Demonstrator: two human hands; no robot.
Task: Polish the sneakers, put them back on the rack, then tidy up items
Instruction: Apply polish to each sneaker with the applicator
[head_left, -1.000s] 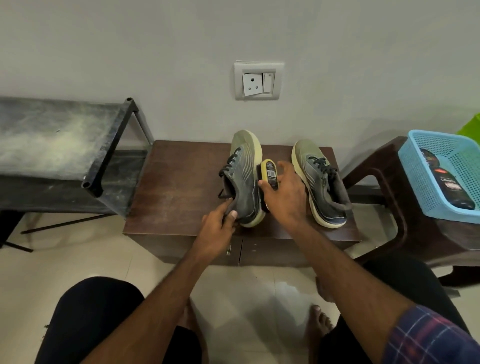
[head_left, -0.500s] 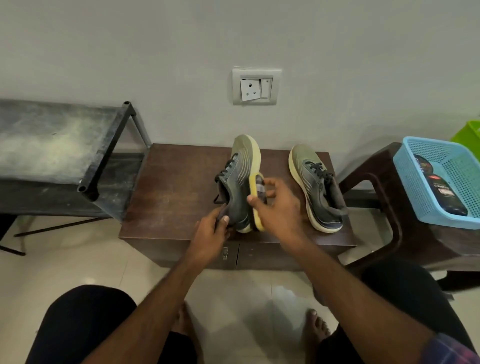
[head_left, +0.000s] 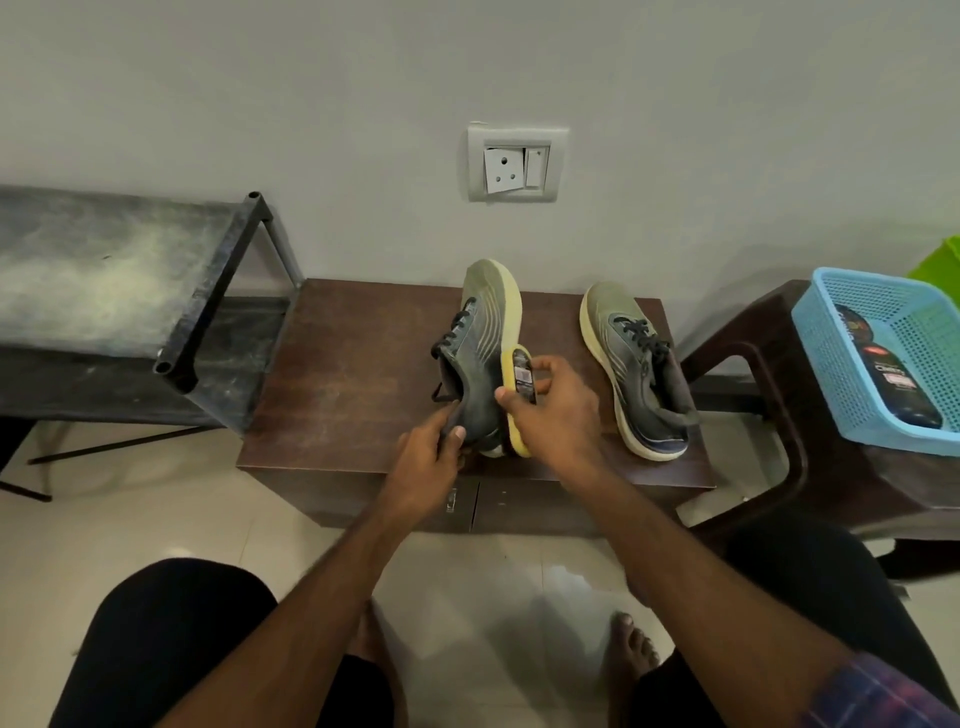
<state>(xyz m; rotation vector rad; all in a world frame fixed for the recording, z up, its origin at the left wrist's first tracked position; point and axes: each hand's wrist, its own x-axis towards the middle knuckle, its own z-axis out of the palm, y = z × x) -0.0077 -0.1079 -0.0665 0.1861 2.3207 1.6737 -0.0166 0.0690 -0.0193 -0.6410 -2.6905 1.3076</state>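
Low dark wood desk against a plain grey wall, bare on its left half. Two grey-green sneakers: one tipped on its side, heel pinched in left hand, right hand clamping yellow polish sponge onto the sole; other flat, near right edge.
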